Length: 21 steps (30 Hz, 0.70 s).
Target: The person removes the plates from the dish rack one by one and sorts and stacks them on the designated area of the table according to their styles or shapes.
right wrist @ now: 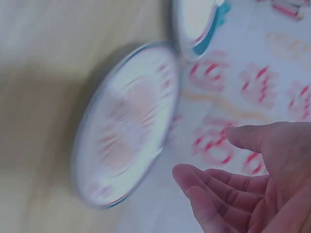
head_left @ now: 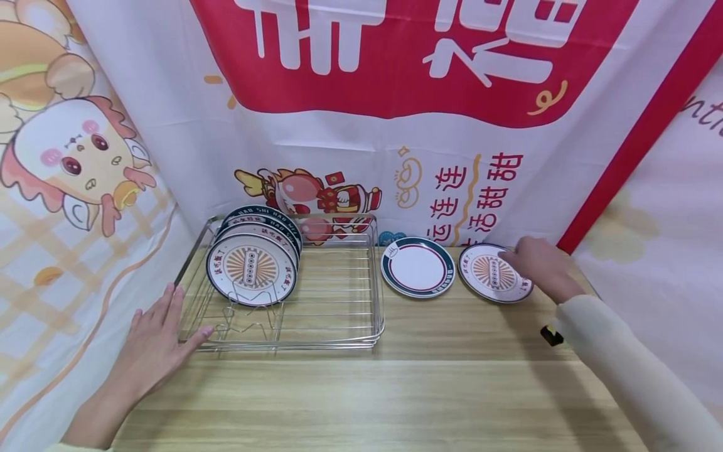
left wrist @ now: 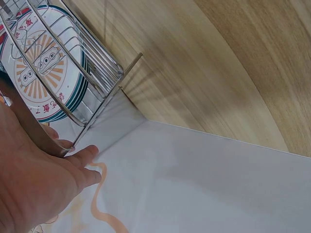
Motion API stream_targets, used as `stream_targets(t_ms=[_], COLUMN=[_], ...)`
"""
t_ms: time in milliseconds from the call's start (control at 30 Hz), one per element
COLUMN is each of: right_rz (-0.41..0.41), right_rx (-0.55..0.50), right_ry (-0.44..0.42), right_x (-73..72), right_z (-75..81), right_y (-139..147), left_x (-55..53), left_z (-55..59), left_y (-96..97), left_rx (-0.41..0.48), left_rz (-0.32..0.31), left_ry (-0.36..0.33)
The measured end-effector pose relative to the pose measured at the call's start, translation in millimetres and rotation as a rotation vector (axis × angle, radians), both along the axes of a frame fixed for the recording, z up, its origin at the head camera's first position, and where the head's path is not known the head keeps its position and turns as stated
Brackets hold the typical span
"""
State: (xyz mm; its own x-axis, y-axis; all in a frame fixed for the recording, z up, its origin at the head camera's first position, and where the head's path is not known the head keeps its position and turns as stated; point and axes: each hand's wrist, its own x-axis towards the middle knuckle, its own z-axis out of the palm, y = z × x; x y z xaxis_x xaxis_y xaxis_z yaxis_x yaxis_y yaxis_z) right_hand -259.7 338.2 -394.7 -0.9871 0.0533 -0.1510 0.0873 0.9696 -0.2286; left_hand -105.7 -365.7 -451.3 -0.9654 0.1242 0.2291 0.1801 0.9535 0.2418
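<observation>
My left hand rests against the left side of a wire dish rack, its fingers fairly straight and the thumb over the front corner. In the left wrist view the fingers lie along the rack's metal rail. Several plates stand upright at the rack's left, the front one white with an orange sunburst print. At the right, my right hand hovers by the far rim of a sunburst plate lying on the table. In the right wrist view its thumb and fingers are apart, with nothing between them.
A green-rimmed plate lies between the rack and the sunburst plate. A small black and yellow object is on the wooden table near the right forearm. Printed cloth hangs behind and at both sides.
</observation>
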Motion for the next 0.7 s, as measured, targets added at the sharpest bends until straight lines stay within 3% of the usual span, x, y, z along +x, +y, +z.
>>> stream_targets(t_ms=[133, 400, 700], right_rz=[0.059, 0.222, 0.412], right_rx=[-0.015, 0.067, 0.081], right_ry=[0.044, 0.175, 0.257], right_x=[-2.9, 3.1, 13.3], right_z=[20.8, 61.3, 84.2], right_y=[-39.3, -125.5, -211.8], left_x=[-0.5, -1.2, 0.4], left_z=[-0.4, -0.5, 1.0], left_y=[-0.3, -0.7, 0.0], left_rx=[-0.001, -0.004, -0.006], left_rz=[0.0, 0.002, 0.0], left_ry=[0.0, -0.002, -0.012])
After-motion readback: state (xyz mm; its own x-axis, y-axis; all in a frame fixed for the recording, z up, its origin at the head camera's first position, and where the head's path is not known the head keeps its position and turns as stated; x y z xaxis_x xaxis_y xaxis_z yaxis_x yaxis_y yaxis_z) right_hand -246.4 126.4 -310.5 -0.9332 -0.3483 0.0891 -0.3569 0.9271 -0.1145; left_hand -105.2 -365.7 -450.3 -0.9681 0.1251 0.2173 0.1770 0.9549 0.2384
